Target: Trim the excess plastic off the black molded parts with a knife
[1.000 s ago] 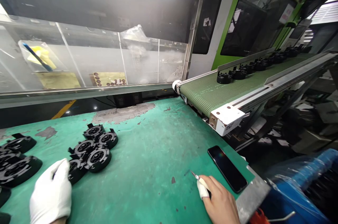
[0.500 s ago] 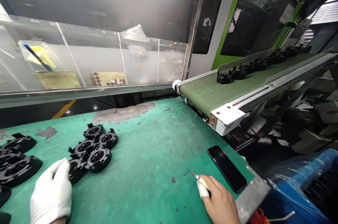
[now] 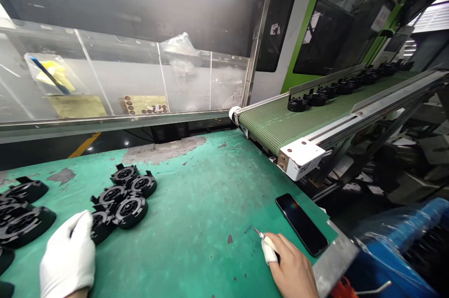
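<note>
"What's that right hand (image 3: 293, 265) pinching?"

"A slim pointed hand tool (image 3: 269, 242), pale handle between thumb and fingers, tip out over the green surface (image 3: 196, 223). The phone (image 3: 302, 225) lies near that hand."

"And the left?"

"The gloved left hand (image 3: 68, 258) has its fingers curled in, right beside a cluster of five black round moulded parts (image 3: 130, 210). Whether that grip pinches one, I can't tell; the glove hides it. More such parts lie at the surface's left end, and others sit on the conveyor belt (image 3: 270, 122)."

"How would you handle tool and part well?"

"I'd steady one part at a time in the glove, aim the tip away from those fingers, press lightly, and mind the upright tabs; they look easy to snag."
</note>
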A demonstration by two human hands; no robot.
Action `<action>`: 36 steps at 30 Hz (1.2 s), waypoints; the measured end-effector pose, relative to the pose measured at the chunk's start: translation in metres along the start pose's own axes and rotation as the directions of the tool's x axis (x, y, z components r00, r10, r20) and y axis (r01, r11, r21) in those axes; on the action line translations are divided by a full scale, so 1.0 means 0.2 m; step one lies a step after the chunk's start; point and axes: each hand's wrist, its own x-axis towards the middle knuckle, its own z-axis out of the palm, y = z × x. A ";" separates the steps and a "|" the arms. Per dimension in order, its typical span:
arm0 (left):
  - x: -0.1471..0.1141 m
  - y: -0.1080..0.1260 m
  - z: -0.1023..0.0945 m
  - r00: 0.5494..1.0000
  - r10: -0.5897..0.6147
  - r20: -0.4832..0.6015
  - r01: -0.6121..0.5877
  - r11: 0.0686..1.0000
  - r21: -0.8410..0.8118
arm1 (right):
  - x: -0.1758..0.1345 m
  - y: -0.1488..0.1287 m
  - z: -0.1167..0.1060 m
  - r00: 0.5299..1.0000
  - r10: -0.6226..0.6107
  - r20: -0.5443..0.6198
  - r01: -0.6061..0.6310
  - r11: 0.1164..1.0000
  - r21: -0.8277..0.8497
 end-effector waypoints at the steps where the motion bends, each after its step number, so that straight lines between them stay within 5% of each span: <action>1: 0.00 0.00 0.00 1.000 0.001 0.003 -0.001 1.000 0.001 | 0.00 0.00 0.00 1.000 0.000 0.000 0.000 1.000 0.001; 36: 0.00 0.00 0.00 1.000 -0.005 -0.004 0.005 1.000 -0.002 | 0.00 0.00 0.00 0.999 0.019 0.048 -0.019 1.000 -0.011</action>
